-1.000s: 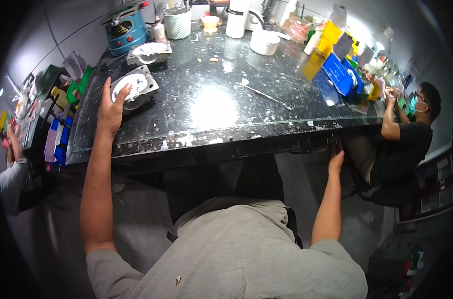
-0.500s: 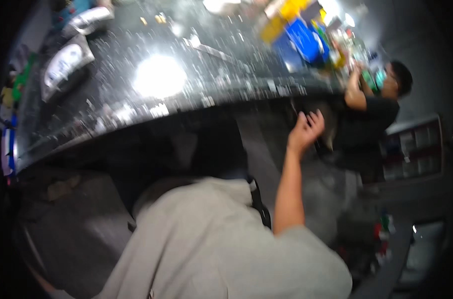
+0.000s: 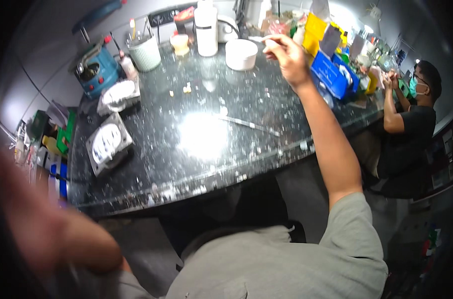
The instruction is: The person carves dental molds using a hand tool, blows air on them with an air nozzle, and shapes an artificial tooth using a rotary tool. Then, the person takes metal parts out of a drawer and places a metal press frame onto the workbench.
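Note:
My right hand [image 3: 287, 59] reaches over the far right part of the black speckled bench [image 3: 161, 164], fingers pinched together. A thin whitish piece [image 3: 255, 39] shows at its fingertips; what it is stays unclear. Just left of that hand stands a round white cup [image 3: 241, 55]. My left hand and forearm [image 3: 42, 219] are raised close at the left edge, smeared by motion, so the fingers cannot be read. Between the arms, a slim metallic tool [image 3: 249, 124] lies on the bench. Two pouch-like packs with white contents rest at the left, the nearer one [image 3: 106, 144] and the farther one [image 3: 119, 95].
A blue machine [image 3: 94, 72], a pale ribbed holder [image 3: 145, 54] with tools and a white bottle [image 3: 206, 30] line the back. Blue bins [image 3: 331, 74] and yellow bins [image 3: 313, 32] stand right. Beyond them a masked person [image 3: 411, 117] works at the bench.
My right hand has moved from beside the bench's front edge up and over to the far side, near the white cup. My left arm has risen into view. The view has shifted, showing the bench's back.

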Available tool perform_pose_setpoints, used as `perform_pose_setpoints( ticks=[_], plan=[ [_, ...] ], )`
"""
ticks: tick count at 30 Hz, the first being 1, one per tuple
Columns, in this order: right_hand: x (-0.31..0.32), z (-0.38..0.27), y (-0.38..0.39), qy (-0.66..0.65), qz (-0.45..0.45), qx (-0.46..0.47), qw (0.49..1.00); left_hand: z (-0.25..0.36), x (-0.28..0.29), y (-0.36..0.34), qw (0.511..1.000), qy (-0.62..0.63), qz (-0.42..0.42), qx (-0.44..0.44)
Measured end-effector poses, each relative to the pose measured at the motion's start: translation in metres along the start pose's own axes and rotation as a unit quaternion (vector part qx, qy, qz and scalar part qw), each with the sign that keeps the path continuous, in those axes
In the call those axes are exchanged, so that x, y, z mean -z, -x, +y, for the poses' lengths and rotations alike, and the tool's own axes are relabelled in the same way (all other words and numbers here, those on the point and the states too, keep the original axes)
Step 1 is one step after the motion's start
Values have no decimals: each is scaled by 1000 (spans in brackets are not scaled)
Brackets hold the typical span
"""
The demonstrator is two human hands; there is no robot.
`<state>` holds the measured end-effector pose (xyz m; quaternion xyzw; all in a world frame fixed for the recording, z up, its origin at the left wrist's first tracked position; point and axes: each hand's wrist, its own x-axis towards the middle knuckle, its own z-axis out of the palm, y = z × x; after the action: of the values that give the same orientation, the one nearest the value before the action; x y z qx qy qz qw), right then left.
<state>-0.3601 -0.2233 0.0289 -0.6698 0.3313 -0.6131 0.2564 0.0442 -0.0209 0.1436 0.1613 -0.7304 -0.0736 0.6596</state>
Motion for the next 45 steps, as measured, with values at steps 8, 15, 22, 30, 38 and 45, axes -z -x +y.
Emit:
perform_pose_setpoints(
  ticks=[8,15,22,30,38,45],
  plan=[
    [-43,106,-185,119,-148,-192,963,-148,-128,61,943,-69,-31,323],
    [-73,172,-251,339,-175,-108,918,-151,-125,54,944,-234,-174,156],
    [-91,187,-271,347,-142,-151,915,-142,-126,56,920,-232,-247,197],
    [-23,140,-272,241,209,-43,947,-134,-132,63,927,-134,-306,171],
    [78,-6,-186,92,105,-88,986,-121,-134,69,935,-137,-304,122],
    [145,-119,-92,303,-202,-351,863,-105,-157,72,947,-129,-286,68]
  ],
)
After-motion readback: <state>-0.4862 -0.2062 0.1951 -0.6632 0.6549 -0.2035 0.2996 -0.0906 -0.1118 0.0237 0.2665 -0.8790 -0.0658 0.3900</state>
